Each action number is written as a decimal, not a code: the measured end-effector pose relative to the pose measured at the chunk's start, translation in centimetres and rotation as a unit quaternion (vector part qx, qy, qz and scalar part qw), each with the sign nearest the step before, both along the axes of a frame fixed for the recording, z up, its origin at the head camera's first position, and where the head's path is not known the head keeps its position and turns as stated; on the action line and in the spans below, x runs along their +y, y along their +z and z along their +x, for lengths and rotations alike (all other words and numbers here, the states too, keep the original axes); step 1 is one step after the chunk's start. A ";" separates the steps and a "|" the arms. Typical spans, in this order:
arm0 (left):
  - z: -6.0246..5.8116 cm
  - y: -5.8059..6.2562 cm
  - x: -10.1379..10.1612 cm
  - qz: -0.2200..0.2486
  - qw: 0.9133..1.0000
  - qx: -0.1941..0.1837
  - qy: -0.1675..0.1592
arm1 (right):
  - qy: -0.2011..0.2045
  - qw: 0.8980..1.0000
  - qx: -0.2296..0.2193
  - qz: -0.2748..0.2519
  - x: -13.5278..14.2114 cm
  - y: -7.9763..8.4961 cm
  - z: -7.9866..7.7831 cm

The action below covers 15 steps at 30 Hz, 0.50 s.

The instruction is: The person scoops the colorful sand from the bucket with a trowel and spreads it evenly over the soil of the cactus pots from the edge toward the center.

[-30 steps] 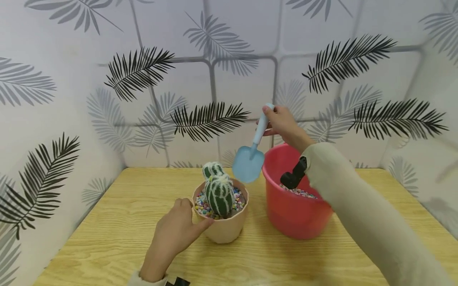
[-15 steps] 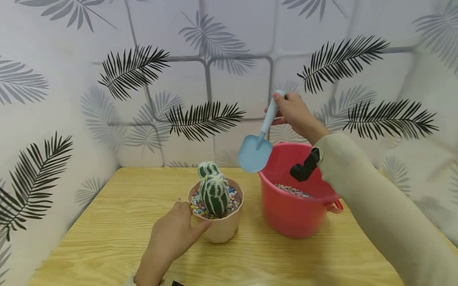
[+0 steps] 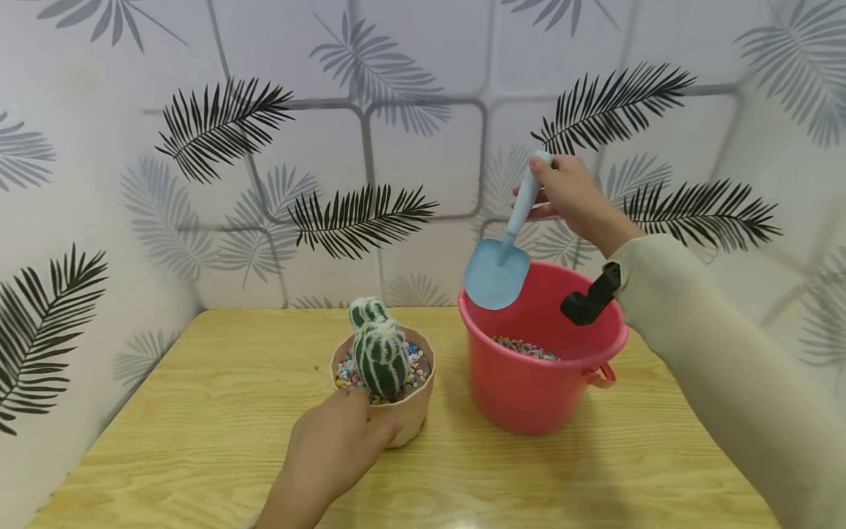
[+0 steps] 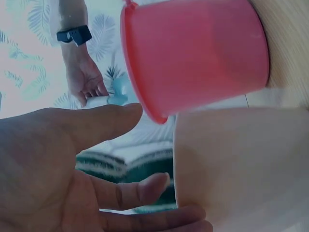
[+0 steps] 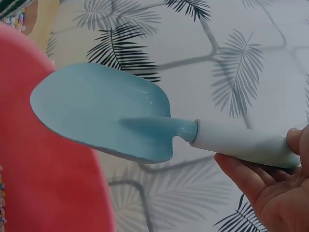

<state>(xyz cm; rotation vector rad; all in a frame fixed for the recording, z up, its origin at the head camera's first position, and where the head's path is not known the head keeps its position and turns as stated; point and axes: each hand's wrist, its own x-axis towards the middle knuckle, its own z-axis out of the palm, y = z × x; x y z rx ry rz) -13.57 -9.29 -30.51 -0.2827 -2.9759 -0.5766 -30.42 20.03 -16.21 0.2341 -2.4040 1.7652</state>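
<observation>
My right hand (image 3: 571, 191) grips the pale handle of a light blue garden trowel (image 3: 497, 273) by its upper end. The blade points downward over the left rim of a red bucket (image 3: 522, 397); in the right wrist view the bare trowel blade (image 5: 96, 108) carries nothing. Left of the bucket stands a beige flower pot (image 3: 413, 415) with a green-and-white cactus (image 3: 381, 360) among coloured pebbles (image 3: 418, 360). My left hand (image 3: 333, 441) is at the pot's front left rim. In the left wrist view its thumb is apart from the pot, and lower fingers (image 4: 159, 220) reach the rim.
Coloured pebbles (image 3: 525, 347) lie in the bucket's bottom. A side handle (image 3: 603, 377) sticks out at its right. Pot and bucket stand apart on the wooden table (image 3: 198, 411), before a leaf-patterned backdrop (image 3: 423, 162). One small pebble lies left of the pot.
My right hand has lifted the trowel up and right, from beside the pot to over the bucket's rim. My left hand has shifted toward the pot's front. The head view has turned slightly right.
</observation>
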 end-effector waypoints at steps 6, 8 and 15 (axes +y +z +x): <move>0.6 -0.4 1.3 -0.033 0.998 0.049 -0.023 | -0.012 0.999 -0.008 0.042 1.7 -0.7 0.2; 0.6 -0.5 1.7 -0.035 0.997 0.066 -0.033 | -0.016 0.998 -0.003 0.054 2.4 -0.9 0.3; 0.8 -0.6 3.1 -0.023 0.993 0.100 -0.065 | -0.018 0.997 -0.002 0.077 3.9 -1.8 0.4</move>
